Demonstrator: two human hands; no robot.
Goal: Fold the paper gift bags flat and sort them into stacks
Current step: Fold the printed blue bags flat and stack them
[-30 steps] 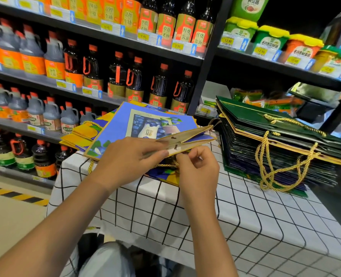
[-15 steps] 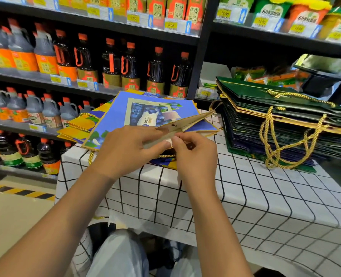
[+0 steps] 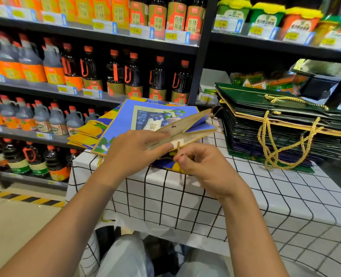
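At the far left, shelves (image 3: 45, 88) of dark sauce bottles (image 3: 113, 76) stand behind the counter (image 3: 185, 200), whose near-left corner drops to bare floor. A flat stack of blue and yellow bags (image 3: 89, 132) overhangs that left edge. Over it the left hand (image 3: 129, 154) holds the blue gift bag (image 3: 145, 118) by its brown open rim, thumb on top. Just right, the right hand (image 3: 203, 166) pinches the bag's gold cord (image 3: 178, 149) and has drawn lower than half a second ago. Open checked cloth lies in front and to the right. Further right sits the green bag stack (image 3: 281, 124), rope handles (image 3: 281, 144) hanging off its near side. Yellow price tags read 12.90 and 9.90.
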